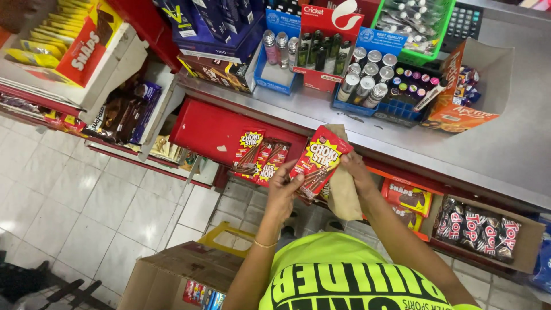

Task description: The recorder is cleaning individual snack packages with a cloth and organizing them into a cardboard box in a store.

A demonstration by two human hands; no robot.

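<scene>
My left hand (283, 189) grips the lower edge of a red snack packet with a yellow burst (319, 162). My right hand (357, 172) holds the same packet from the right, together with a tan cloth (344, 192) that hangs down behind it. Both hands are raised in front of a red shelf (204, 129). More red packets of the same kind (261, 155) stand on that shelf, just left of the held one.
A grey counter (505, 149) above carries a blue tray of small tubes (376, 80), lighters and a torn orange carton (468, 92). An open cardboard box (172, 275) sits on the tiled floor at my feet. Display boxes of chocolate bars (482, 229) line the lower right shelf.
</scene>
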